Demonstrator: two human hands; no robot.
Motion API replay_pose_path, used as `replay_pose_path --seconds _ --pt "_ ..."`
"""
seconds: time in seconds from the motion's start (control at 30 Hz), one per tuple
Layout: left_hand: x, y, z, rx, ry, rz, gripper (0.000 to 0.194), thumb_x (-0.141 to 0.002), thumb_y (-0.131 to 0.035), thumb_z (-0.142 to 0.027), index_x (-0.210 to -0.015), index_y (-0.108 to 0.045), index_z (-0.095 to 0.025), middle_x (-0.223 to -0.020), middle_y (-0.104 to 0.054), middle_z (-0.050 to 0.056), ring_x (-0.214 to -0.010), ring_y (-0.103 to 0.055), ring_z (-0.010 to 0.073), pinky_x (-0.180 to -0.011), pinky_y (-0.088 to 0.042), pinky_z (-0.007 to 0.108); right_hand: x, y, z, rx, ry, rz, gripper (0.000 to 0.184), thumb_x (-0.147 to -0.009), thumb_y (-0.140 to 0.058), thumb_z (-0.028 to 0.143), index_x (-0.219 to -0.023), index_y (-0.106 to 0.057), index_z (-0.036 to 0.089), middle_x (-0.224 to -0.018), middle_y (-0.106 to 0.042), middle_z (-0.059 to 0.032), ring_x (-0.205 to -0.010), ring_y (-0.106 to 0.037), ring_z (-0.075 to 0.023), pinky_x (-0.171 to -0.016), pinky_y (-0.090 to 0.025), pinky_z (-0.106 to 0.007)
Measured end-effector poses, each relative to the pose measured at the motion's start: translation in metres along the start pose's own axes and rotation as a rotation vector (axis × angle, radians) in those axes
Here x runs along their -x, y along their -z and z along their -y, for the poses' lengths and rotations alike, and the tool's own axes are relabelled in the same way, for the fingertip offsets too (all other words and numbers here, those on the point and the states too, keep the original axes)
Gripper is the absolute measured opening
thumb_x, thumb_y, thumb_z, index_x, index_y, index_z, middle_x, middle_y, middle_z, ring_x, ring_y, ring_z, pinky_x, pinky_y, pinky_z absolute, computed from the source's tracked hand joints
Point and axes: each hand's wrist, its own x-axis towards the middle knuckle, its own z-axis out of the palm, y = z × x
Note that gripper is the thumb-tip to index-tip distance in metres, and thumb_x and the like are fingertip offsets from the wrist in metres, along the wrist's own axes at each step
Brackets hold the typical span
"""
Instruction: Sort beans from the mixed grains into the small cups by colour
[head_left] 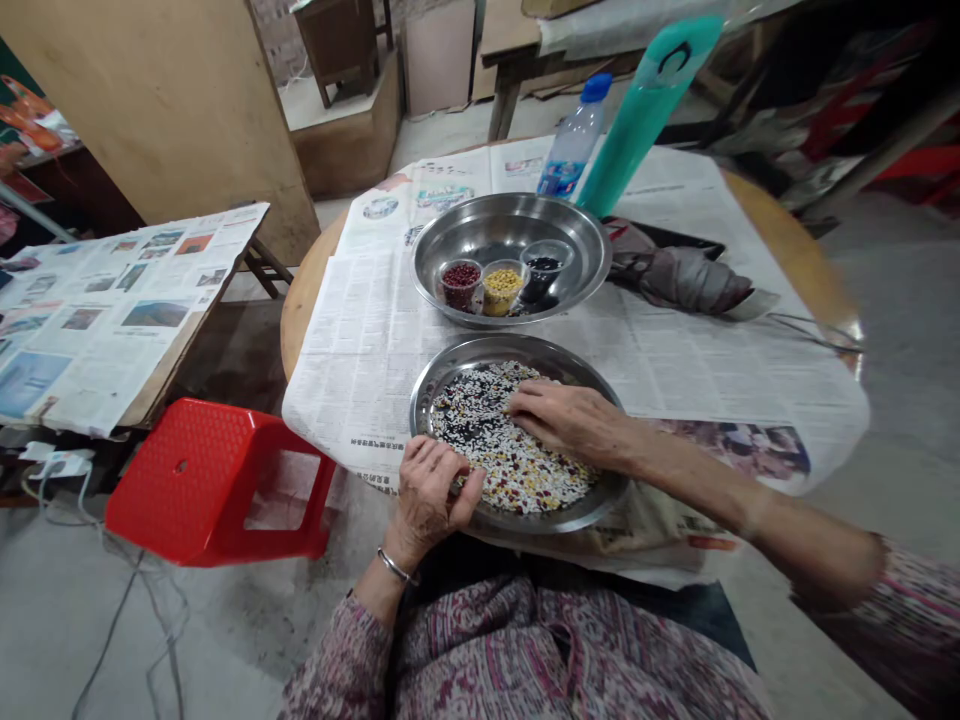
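Observation:
A round metal tray [517, 345] lies near me at the table's front edge, spread with mixed beans [536, 480] in white, black, yellow and dark red. My left hand [435, 487] is at the tray's left rim, its fingers curled over the edge and its thumb reaching inward. Bent and close together, the fingers of my right hand [559, 415] touch the beans near the middle; what they pinch is hidden. Behind stands a metal basin [517, 212] with small clear cups of red beans [460, 285], yellow beans [502, 287] and black beans [541, 272].
Newspaper [360, 330] covers the round table. Behind the basin are a water bottle [574, 140] and a tall teal object [645, 120]; a folded grey umbrella [682, 275] lies at right. A red stool [202, 480] and a newspaper-covered table [112, 310] stand at left.

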Motion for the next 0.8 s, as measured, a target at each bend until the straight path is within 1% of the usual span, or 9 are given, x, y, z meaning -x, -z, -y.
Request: replay_pose_path --seconds 0.1,0.2,0.3,0.37,0.43,0.5,0.57,0.67,0.8 --pt "0.001 0.0 0.0 0.006 -0.003 -0.007 0.017 -0.094 -0.054 -0.024 -0.078 -0.049 -0.02 -0.07 -0.058 0.0 -0.072 -0.054 0.0149 -0.079 -0.041 0.035 0.006 0.001 -0.008 0.069 -0.104 0.002 0.021 -0.094 -0.043 0.022 -0.09 -0.064 0.02 -0.086 -0.065 -0.0073 -0.078 -0.059 -0.0182 -0.068 -0.042 -0.03" --pt "0.001 0.0 0.0 0.001 -0.006 -0.007 0.017 -0.094 -0.054 -0.024 -0.078 -0.049 -0.021 -0.07 -0.058 0.0 -0.071 -0.054 0.0149 -0.079 -0.041 0.035 -0.002 0.002 -0.004 0.13 -0.195 -0.013 0.021 -0.093 -0.045 0.022 -0.087 -0.065 0.02 -0.086 -0.065 -0.0086 -0.079 -0.059 -0.0205 -0.069 -0.044 -0.032" --pt "0.001 0.0 0.0 -0.008 -0.012 -0.01 0.017 -0.094 -0.053 -0.024 -0.078 -0.049 -0.021 -0.07 -0.058 0.0 -0.071 -0.054 0.0151 -0.078 -0.041 0.035 -0.022 0.003 0.01 0.078 -0.15 -0.044 0.019 -0.093 -0.05 0.028 -0.1 -0.066 0.02 -0.101 -0.065 -0.0101 -0.097 -0.059 -0.024 -0.08 -0.047 -0.035" --pt "0.0 0.0 0.0 -0.01 -0.018 -0.019 0.017 -0.094 -0.054 -0.023 -0.078 -0.049 -0.02 -0.07 -0.058 -0.001 -0.071 -0.053 0.0152 -0.078 -0.041 0.035 -0.037 0.001 0.019 0.025 -0.089 -0.048 0.028 -0.09 -0.058 0.034 -0.114 -0.064 0.021 -0.116 -0.063 -0.0115 -0.108 -0.055 -0.0268 -0.087 -0.048 -0.038" --pt "-0.001 0.0 0.0 -0.009 -0.022 -0.025 0.017 -0.094 -0.053 -0.023 -0.078 -0.049 -0.02 -0.07 -0.058 -0.001 -0.071 -0.054 0.0153 -0.078 -0.041 0.035 -0.048 -0.003 0.026 -0.01 -0.041 -0.026 0.036 -0.087 -0.064 0.036 -0.119 -0.063 0.021 -0.123 -0.06 -0.0127 -0.113 -0.053 -0.0289 -0.09 -0.048 -0.041" --pt "-0.001 0.0 0.0 -0.007 -0.018 -0.024 0.017 -0.094 -0.053 -0.023 -0.078 -0.049 -0.021 -0.069 -0.058 0.0 -0.071 -0.054 0.0155 -0.078 -0.041 0.035 -0.056 -0.007 0.027 -0.045 -0.01 0.007 0.026 -0.088 -0.062 0.03 -0.112 -0.066 0.02 -0.117 -0.062 -0.0124 -0.11 -0.054 -0.0279 -0.09 -0.047 -0.04" --pt "0.0 0.0 0.0 -0.008 -0.012 -0.016 0.017 -0.094 -0.053 -0.024 -0.078 -0.05 -0.021 -0.07 -0.058 0.0 -0.071 -0.055 0.0158 -0.078 -0.042 0.036 -0.057 -0.01 0.025 -0.076 -0.009 0.035 0.017 -0.091 -0.054 0.021 -0.1 -0.068 0.02 -0.103 -0.064 -0.0104 -0.1 -0.056 -0.0238 -0.085 -0.046 -0.035" --pt "0.001 -0.001 0.001 -0.01 -0.001 0.003 0.016 -0.094 -0.053 -0.024 -0.078 -0.05 -0.021 -0.071 -0.059 0.0 -0.073 -0.056 0.0162 -0.079 -0.042 0.036 -0.05 -0.01 0.017 -0.056 -0.069 0.057 0.022 -0.091 -0.045 0.012 -0.091 -0.066 0.019 -0.09 -0.063 -0.0081 -0.083 -0.057 -0.0185 -0.075 -0.044 -0.03" --pt "0.002 -0.001 0.001 -0.007 0.004 0.005 0.016 -0.093 -0.053 -0.023 -0.078 -0.05 -0.021 -0.071 -0.059 0.0 -0.073 -0.056 0.0159 -0.079 -0.042 0.035 -0.025 -0.003 0.01 0.044 -0.088 0.041 0.021 -0.089 -0.045 0.012 -0.089 -0.064 0.019 -0.088 -0.064 -0.0081 -0.079 -0.058 -0.0183 -0.07 -0.042 -0.029"
